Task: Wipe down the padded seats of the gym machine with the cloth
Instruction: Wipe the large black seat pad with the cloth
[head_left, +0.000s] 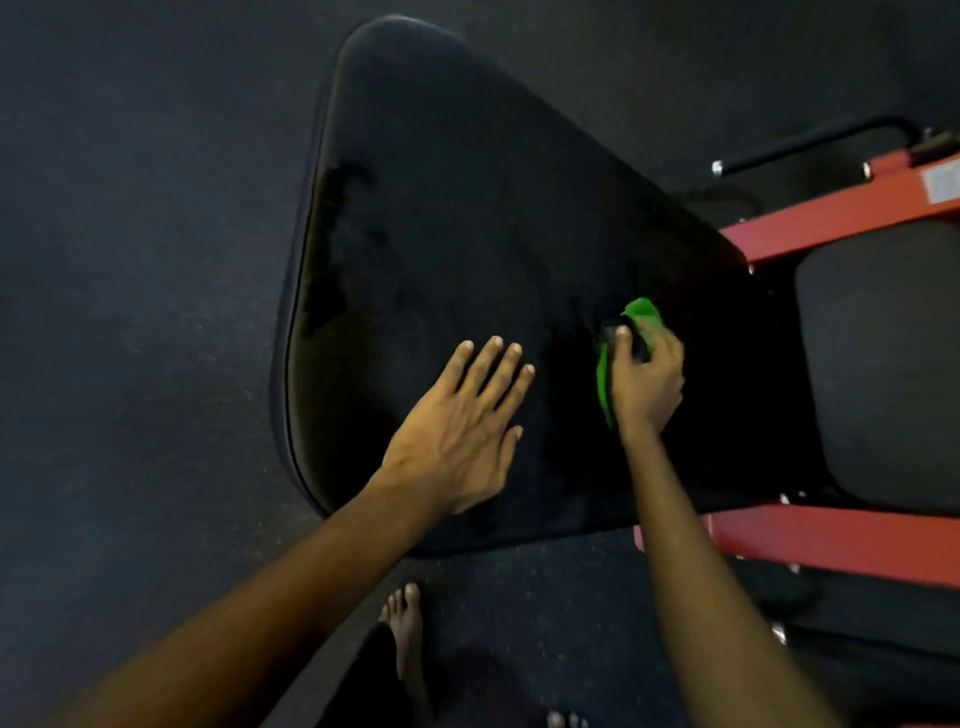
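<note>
A large black padded seat (467, 218), wide near me and narrowing away, fills the middle of the view. My left hand (462, 426) rests flat on its near part with the fingers straight and spread. My right hand (647, 374) grips a bunched green cloth (641, 312) and presses it onto the pad's right side. Part of the cloth sticks out beyond the fingers and along the thumb side. A second black pad (883, 353) lies to the right, between the frame bars.
Red metal frame bars (831, 540) run along the right, with a black handle bar (810, 143) above them. Dark rubber floor (130, 312) surrounds the machine. My bare foot (408, 623) stands on the floor just below the pad's near edge.
</note>
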